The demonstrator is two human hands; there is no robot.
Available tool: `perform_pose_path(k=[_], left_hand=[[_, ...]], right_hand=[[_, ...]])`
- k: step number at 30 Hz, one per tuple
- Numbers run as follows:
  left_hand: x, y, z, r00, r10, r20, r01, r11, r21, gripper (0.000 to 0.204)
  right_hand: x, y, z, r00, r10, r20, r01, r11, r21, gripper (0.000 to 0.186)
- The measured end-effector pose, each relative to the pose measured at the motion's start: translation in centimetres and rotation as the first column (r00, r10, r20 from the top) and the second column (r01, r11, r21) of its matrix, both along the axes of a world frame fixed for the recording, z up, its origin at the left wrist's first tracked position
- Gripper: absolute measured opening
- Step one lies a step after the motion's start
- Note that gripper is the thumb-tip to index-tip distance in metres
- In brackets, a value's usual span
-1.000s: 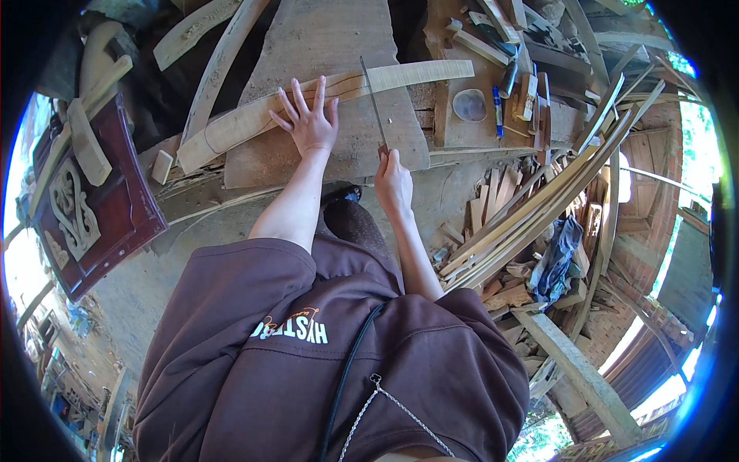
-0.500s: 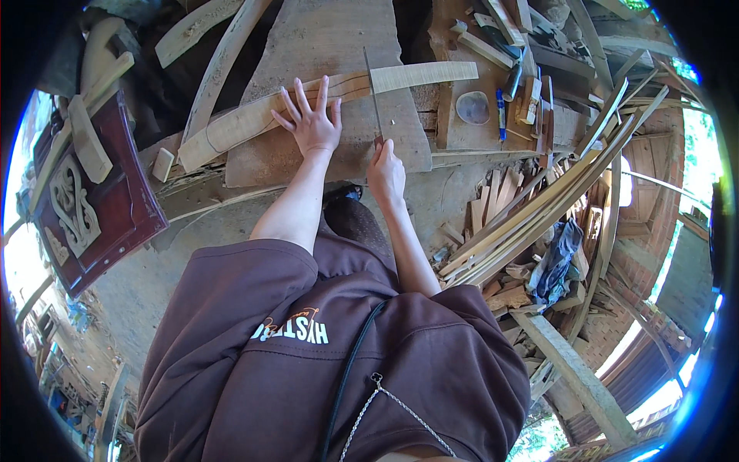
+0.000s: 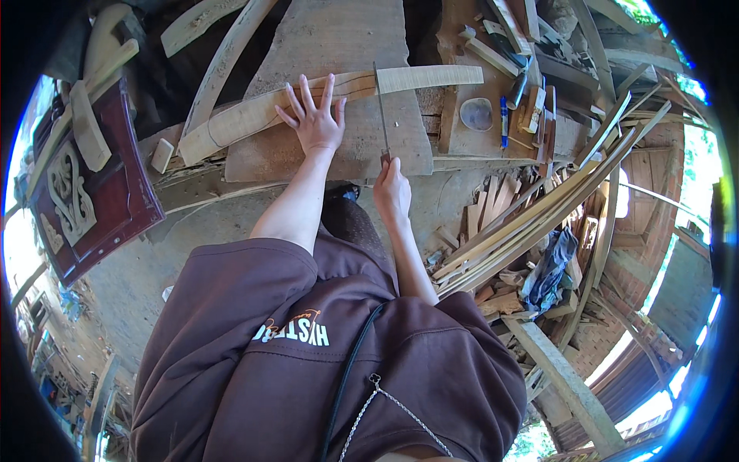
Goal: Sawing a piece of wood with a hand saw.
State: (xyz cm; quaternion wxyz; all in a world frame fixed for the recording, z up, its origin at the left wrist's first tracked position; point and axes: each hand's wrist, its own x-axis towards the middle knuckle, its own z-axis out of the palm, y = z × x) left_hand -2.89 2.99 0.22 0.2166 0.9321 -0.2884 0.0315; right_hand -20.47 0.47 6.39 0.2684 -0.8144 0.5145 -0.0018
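A long, curved piece of pale wood (image 3: pixel 246 122) lies across a broad plank (image 3: pixel 339 35) on the bench. My left hand (image 3: pixel 318 129) presses flat on the curved wood, fingers spread. My right hand (image 3: pixel 392 189) is closed round the handle of a handsaw (image 3: pixel 383 115). The thin saw blade points away from me and crosses the curved wood to the right of my left hand. Dark pencil-like lines show on the wood near my fingers and toward its left end. How deep the blade sits in the wood I cannot tell.
On the bench's right lie a round, shallow dish (image 3: pixel 476 114), a blue marker (image 3: pixel 503 122) and several wood offcuts. Long thin strips (image 3: pixel 554 189) lean at the right over scrap wood. A dark red carved panel (image 3: pixel 96 181) stands at the left. A small block (image 3: pixel 162 155) rests near the bench edge.
My right hand has drawn the handsaw back toward me, so less blade extends past the wood. My left hand stays spread on the wood; the view has shifted slightly.
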Motion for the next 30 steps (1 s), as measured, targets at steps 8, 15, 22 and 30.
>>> perform_pose_path(k=[8,15,22,30], left_hand=[[0.1,-0.4,0.1,1.0,-0.009,0.006,0.009,1.0,-0.007,0.051],[0.1,-0.2,0.0,1.0,0.001,-0.02,-0.001,1.0,-0.007,0.052],[0.1,-0.2,0.1,1.0,-0.012,-0.019,0.013,1.0,0.005,0.052],[0.1,0.1,-0.1,1.0,-0.005,-0.029,0.005,1.0,0.009,0.052]], right_hand=[[3.2,-2.6,-0.7,1.0,0.005,0.031,-0.003,0.998,-0.067,0.021],[-0.5,0.3,0.4,1.0,-0.009,-0.026,0.009,1.0,0.026,0.022],[3.1,-2.5,-0.5,0.999,0.01,0.046,-0.007,0.998,-0.069,0.023],[-1.0,0.7,1.0,1.0,-0.007,-0.01,0.007,1.0,0.027,0.021]])
